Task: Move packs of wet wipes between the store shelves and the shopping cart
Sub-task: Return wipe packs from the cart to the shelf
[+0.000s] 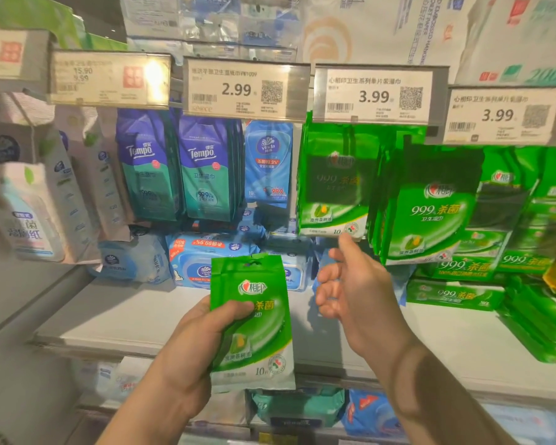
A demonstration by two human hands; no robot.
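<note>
Shelf (161,319) behind; left hand (187,354) grip pinches upright green pack (254,319), long axis vertical; right hand (350,290) loose, empty.

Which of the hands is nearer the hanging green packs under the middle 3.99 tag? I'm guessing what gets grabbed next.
Right. The right hand reaches just below the hanging green packs; the left hand is lower, holding a green pack.

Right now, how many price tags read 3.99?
2: one 3.99 tag above the green packs hanging center-right, the second 3.99 tag further right. The far-left tags are too blurred to read.
</note>
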